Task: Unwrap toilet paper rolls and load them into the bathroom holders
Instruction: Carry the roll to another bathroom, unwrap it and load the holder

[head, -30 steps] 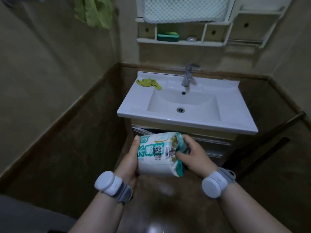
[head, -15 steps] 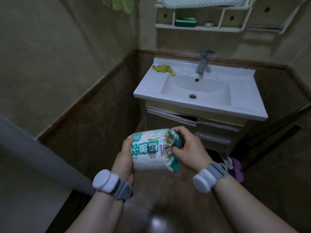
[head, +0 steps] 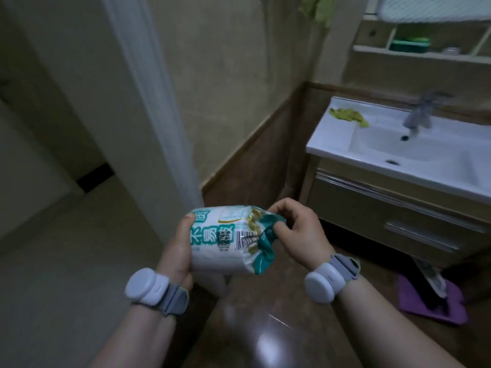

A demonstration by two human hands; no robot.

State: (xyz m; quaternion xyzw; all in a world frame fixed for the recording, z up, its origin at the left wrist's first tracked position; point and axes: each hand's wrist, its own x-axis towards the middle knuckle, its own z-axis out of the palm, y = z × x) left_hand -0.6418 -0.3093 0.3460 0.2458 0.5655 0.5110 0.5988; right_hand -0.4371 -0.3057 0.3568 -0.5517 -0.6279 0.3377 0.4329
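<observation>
A wrapped toilet paper pack, white plastic with teal print and a barcode, is held level in front of me over the dark floor. My left hand grips its left end, thumb on top. My right hand pinches the crumpled teal wrapper at the right end, fingers curled into the plastic. No paper holder is in view.
A white sink on a vanity cabinet stands at the right, with a tap and a yellow-green cloth. A wall shelf hangs above. A purple mat lies on the floor. A white door frame and doorway are at left.
My view has swung left, so the sink slid to the right and the doorway came into sight. Both hands keep hold of the pack; the wrapper's right end looks more crumpled.
</observation>
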